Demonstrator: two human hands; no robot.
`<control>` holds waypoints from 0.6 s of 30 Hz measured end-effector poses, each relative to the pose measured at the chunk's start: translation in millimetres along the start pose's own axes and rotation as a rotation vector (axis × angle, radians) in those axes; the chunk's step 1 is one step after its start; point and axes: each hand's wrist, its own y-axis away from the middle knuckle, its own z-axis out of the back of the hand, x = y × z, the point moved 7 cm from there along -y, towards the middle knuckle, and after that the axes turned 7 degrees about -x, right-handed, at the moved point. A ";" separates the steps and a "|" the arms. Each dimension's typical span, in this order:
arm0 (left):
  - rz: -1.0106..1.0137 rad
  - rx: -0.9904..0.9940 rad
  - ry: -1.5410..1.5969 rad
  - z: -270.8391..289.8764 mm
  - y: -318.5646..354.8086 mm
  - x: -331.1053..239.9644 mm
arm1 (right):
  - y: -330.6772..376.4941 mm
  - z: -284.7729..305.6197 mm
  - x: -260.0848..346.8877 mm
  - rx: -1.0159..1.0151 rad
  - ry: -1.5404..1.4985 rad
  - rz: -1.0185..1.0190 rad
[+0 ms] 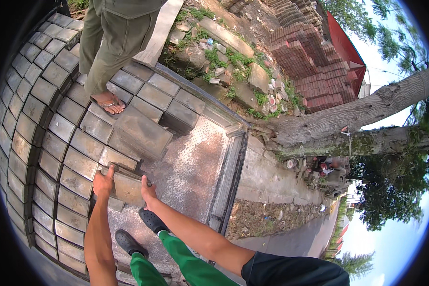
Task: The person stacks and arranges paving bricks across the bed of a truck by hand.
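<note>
Both my hands are closed on the ends of a grey concrete paving block [127,188], which I hold low over the metal bed. My left hand [103,182] grips its left end, thumb on top. On the right end, my right hand [148,191] has its thumb over the upper edge; its other fingers are mostly hidden. Just beyond my hands stands a taller grey block stack [140,133]. Rows of the same paving blocks [78,164] fill the left side in stepped layers.
A person's sandaled foot [108,102] stands on the blocks beyond my hands. Diamond-plate flooring [188,169] lies to the right, bounded by a metal side rail [224,178]. My dark clogs [130,242] rest on it. Outside are reddish block stacks [302,59] and a tree trunk [338,109].
</note>
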 end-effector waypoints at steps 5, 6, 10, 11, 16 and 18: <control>-0.020 -0.068 -0.046 0.9 -14.9 20.2 | 18.0 -9.1 1.7 0.075 -0.013 -0.011; -0.012 -0.071 -0.043 1.0 -16.3 24.6 | 18.0 -12.1 -0.4 0.086 -0.012 -0.006; -0.007 -0.065 -0.044 -9.5 -14.0 10.3 | -11.6 -4.6 -2.8 0.054 -0.015 0.049; -0.009 -0.063 -0.044 -10.5 -13.7 7.9 | -18.3 -3.8 -2.9 0.058 -0.011 0.068; -0.016 -0.083 -0.023 -9.2 -16.8 16.7 | -23.5 -13.6 -11.4 0.036 -0.016 0.084; -0.012 -0.094 -0.039 -4.3 -18.4 23.9 | -18.4 -19.8 -16.0 0.033 -0.013 0.078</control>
